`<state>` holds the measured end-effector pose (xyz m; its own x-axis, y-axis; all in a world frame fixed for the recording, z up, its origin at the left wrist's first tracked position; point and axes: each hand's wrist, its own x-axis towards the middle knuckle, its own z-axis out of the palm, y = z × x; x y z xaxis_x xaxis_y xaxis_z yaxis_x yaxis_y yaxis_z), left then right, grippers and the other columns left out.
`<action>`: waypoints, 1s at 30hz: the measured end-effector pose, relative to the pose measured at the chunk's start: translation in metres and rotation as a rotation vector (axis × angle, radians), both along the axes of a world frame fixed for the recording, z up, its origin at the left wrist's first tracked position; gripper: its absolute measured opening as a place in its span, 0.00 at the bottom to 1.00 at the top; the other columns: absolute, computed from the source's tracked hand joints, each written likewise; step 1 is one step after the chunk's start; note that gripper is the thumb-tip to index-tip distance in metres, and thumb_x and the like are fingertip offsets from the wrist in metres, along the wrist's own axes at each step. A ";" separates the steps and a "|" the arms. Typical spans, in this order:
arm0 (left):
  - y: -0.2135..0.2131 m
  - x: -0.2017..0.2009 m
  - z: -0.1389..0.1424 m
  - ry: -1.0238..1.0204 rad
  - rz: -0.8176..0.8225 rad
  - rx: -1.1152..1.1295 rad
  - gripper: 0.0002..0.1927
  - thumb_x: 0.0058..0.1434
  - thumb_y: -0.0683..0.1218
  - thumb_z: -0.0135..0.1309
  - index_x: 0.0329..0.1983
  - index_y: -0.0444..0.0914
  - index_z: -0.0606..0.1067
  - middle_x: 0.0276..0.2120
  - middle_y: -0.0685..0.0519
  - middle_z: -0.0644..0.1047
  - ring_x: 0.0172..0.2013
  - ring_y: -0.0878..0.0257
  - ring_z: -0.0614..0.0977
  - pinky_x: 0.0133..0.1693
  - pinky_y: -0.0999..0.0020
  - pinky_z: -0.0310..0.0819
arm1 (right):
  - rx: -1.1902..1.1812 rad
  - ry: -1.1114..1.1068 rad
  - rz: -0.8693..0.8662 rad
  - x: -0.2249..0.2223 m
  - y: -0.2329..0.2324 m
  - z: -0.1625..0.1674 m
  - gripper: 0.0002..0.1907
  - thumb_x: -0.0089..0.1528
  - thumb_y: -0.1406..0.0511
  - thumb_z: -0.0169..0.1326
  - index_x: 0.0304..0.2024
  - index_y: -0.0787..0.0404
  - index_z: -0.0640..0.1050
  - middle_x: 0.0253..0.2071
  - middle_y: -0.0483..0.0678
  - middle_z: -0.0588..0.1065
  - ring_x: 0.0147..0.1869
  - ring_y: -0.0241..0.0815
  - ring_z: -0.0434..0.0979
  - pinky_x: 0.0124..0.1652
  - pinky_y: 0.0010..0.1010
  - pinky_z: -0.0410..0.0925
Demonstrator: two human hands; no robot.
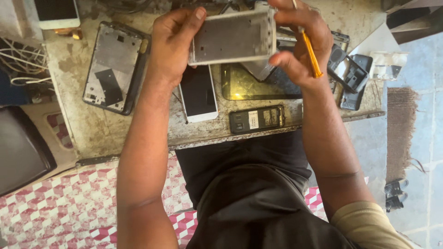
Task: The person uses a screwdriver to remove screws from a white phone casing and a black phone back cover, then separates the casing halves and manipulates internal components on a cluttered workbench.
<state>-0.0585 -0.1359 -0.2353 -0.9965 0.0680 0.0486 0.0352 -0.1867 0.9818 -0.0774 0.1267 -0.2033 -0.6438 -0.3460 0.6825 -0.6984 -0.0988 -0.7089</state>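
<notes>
My left hand (171, 44) and my right hand (300, 41) both hold a grey metal phone frame (233, 37) above the worn workbench (99, 129), one hand at each short end. An orange-handled screwdriver (311, 55) is tucked in the fingers of my right hand and points down. Below the frame lie a white phone with a dark screen (198, 94) and a dark tablet screen (256, 85). A small black phone body with a label (257, 119) rests near the bench's front edge.
An opened phone back with its boards showing (113, 67) lies at the left. A white phone (56, 14) is at the top left beside white cables (20, 60). Black plastic parts (353, 76) sit at the right. A red and white checked floor (60, 203) lies below.
</notes>
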 end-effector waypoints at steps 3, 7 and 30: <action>-0.001 0.000 0.003 -0.148 -0.049 0.122 0.16 0.73 0.54 0.56 0.43 0.35 0.80 0.24 0.54 0.78 0.18 0.70 0.76 0.16 0.74 0.63 | 0.263 0.190 -0.094 0.000 0.000 0.006 0.25 0.53 0.58 0.71 0.44 0.69 0.78 0.55 0.66 0.76 0.67 0.57 0.73 0.63 0.50 0.70; 0.000 0.001 0.008 -0.138 -0.084 0.081 0.20 0.70 0.58 0.54 0.46 0.37 0.81 0.27 0.55 0.80 0.23 0.68 0.78 0.24 0.72 0.70 | 0.242 0.215 -0.083 0.001 0.003 0.006 0.14 0.61 0.66 0.71 0.43 0.64 0.80 0.54 0.57 0.80 0.71 0.56 0.74 0.64 0.43 0.71; 0.019 0.011 0.036 0.737 0.012 -0.452 0.06 0.68 0.47 0.64 0.45 0.41 0.83 0.45 0.55 0.85 0.53 0.60 0.85 0.58 0.64 0.77 | -0.048 0.031 0.019 -0.004 0.006 -0.009 0.09 0.69 0.66 0.63 0.42 0.66 0.77 0.44 0.55 0.82 0.52 0.48 0.85 0.51 0.37 0.81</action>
